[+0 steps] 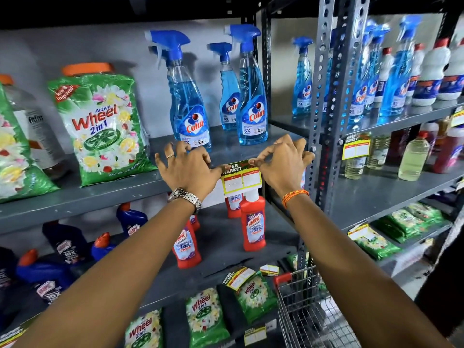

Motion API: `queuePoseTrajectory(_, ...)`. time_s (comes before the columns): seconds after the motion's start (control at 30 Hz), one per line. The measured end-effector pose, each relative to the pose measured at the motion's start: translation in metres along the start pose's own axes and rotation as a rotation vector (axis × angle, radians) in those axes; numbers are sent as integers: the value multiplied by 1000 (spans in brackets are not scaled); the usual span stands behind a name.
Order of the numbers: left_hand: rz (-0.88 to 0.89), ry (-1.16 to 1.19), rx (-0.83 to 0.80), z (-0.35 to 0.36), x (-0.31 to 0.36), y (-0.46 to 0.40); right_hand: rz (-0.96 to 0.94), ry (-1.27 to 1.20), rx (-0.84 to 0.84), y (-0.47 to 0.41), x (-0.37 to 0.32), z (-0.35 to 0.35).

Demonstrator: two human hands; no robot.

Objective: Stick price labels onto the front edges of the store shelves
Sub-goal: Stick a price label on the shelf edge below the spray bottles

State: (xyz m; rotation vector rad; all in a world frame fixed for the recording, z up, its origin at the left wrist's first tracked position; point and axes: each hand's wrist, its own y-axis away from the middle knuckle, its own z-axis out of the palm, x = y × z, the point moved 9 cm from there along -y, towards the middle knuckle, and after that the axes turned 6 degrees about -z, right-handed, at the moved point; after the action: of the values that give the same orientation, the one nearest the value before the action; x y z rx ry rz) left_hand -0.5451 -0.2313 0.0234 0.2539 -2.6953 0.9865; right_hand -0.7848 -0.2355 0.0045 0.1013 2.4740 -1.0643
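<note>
A yellow and red price label (241,179) hangs over the front edge of the grey metal shelf (105,197) at centre. My left hand (187,167), with a ring and a wristwatch, pinches the label's top left corner between thumb and finger. My right hand (281,163), with an orange wrist thread, pinches the top right corner. Both hands rest on top of the shelf edge. The label's upper strip lies on the shelf top and its lower part with two white boxes hangs down in front.
Blue Colin spray bottles (188,96) and a green Wheel detergent bag (105,129) stand on this shelf. Red Harpic bottles (252,222) sit below. A perforated upright post (326,96) stands right of the label. A wire cart (303,305) is at lower right. Another label (355,148) hangs on the right rack.
</note>
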Motion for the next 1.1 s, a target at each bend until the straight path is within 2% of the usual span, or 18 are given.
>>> queuePoseTrajectory(0.33,-1,14,-25,0,-10,0,8,15,-15,-1,5,11)
queuePoseTrajectory(0.4,-3,12,-48,10,-32,-6,26,-5,-36,-2,-4,29)
queuePoseTrajectory(0.5,134,19,-28,14,-38,2,23,-125,26,-1,0,20)
queuePoseTrajectory(0.6,261,-35,-3,20,-42,10,-121,-248,-59,-11,-10,24)
queuePoseTrajectory(0.67,262,-87,-3,25,-48,14,-264,-239,-174,-12,-25,31)
queuePoseTrajectory(0.77,277,-130,-4,26,-45,17,-359,-215,-230,-14,-32,35)
queuePoseTrajectory(1.1,296,-123,42,12,-34,24,-283,-172,-145,-19,-27,22)
